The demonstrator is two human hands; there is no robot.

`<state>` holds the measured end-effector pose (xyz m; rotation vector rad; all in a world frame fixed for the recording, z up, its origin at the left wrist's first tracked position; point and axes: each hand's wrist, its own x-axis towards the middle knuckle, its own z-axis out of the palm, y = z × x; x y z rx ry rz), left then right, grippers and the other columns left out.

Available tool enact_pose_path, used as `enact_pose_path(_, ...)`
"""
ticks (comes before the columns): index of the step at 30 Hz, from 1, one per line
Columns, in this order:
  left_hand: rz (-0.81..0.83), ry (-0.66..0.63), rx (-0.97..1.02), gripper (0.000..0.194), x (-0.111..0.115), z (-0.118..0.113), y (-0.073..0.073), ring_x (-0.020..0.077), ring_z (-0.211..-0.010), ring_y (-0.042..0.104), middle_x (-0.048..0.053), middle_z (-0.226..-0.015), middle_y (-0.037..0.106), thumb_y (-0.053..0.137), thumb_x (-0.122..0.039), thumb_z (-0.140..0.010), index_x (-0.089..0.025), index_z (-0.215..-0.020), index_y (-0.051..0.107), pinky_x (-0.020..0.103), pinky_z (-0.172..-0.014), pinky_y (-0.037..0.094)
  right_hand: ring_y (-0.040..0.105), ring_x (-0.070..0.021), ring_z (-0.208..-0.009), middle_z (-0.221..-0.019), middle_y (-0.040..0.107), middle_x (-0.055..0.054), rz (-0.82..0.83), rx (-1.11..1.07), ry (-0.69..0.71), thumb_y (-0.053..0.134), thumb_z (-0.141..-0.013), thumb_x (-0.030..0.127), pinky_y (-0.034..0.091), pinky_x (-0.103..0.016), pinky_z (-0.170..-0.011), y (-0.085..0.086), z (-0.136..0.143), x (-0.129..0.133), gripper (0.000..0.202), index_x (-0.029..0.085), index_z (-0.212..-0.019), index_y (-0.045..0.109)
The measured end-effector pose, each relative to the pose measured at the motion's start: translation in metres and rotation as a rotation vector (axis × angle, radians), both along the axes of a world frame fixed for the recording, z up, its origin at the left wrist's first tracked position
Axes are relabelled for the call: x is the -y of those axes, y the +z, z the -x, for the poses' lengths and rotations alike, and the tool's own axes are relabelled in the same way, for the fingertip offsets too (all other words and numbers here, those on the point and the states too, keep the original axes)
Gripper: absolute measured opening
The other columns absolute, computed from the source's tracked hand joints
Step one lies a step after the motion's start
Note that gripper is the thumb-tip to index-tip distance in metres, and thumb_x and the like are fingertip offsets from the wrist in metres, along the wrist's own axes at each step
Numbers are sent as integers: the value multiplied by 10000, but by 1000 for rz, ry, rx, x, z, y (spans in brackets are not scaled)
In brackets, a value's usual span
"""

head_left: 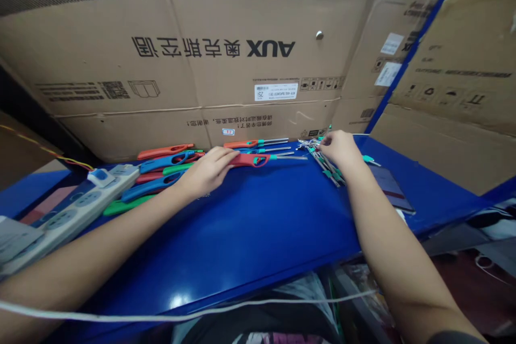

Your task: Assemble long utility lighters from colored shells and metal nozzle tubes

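Observation:
My left hand [210,171] is closed around the rear of a red utility lighter [246,160]; its long metal tube points right. Just behind it lie an orange lighter [241,144] and blue ones, also with metal tubes. At the right, my right hand [342,149] has its fingers curled at a pile of metal lighter tubes [325,165] with green ends. What the fingertips pinch there, if anything, is hidden. Left of my left hand lies a stack of blue lighters [147,189], red, green and orange ones.
A white power strip [91,199] with a plug [100,176] lies at the left of the blue table [242,236]. Tall cardboard [226,75] stands behind. A dark flat phone-like object [389,188] rests beside my right forearm. A white cable [193,314] crosses the front.

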<state>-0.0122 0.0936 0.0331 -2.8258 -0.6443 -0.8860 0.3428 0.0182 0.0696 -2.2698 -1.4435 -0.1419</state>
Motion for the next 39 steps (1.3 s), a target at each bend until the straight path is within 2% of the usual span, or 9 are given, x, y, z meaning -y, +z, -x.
enact_pose_path(6,78,112,74,316,-41,-7,-5,277,-1152,599,146,-1209,669,484,-236,-941,-146,-1211,622,477,-1031,487,704,-240,-769,-745,720,-137,306,-38,12,686,-774,212,520,-303,-709,-2,10,-1,96,127,-778,732)
enact_pose_path(9,166,147,81,286,-51,-13,-9,266,-1127,628,119,-1193,692,528,-260,-912,-170,-1155,651,454,-1022,496,699,-228,-710,-717,713,-124,455,-47,46,675,-760,180,532,-317,-685,-4,14,0,61,135,-730,702)
enact_pose_path(14,257,190,57,313,-60,-17,-9,270,-1145,638,134,-1224,693,540,-300,-907,-154,-1154,664,444,-1027,488,686,-203,-640,-644,689,-74,637,-64,78,663,-758,164,535,-316,-668,-2,21,7,49,148,-803,674)
enact_pose_path(20,286,194,6,302,-66,-16,-7,268,-1117,653,112,-1193,712,546,-259,-873,-175,-1127,687,436,-1008,498,670,-190,-594,-614,684,-45,624,-96,69,666,-751,153,524,-310,-640,-1,23,9,150,154,-899,648)
enact_pose_path(28,286,236,18,304,-67,-18,-11,271,-1076,666,118,-1164,715,567,-249,-846,-169,-1109,696,420,-992,503,634,-181,-543,-560,664,-47,604,-66,92,682,-744,170,519,-321,-633,0,23,9,53,162,-752,630)
enact_pose_path(31,280,244,30,291,-67,-17,-12,269,-1062,667,126,-1147,712,567,-268,-853,-161,-1086,703,410,-979,506,638,-184,-554,-555,660,-53,610,-71,92,676,-773,221,517,-321,-643,2,25,10,100,165,-700,635)
enact_pose_path(34,284,235,17,266,-67,-16,-10,256,-1005,679,112,-1080,723,565,-281,-856,-171,-1043,719,392,-945,517,661,-192,-597,-573,667,-48,600,-67,74,662,-804,264,515,-315,-660,3,25,10,107,170,-755,657)
enact_pose_path(39,289,252,20,286,-67,-15,-9,250,-991,676,104,-1090,728,585,-263,-832,-188,-1073,717,383,-936,517,688,-206,-677,-592,672,-52,581,-20,102,654,-811,251,511,-308,-684,2,24,8,95,175,-759,673)
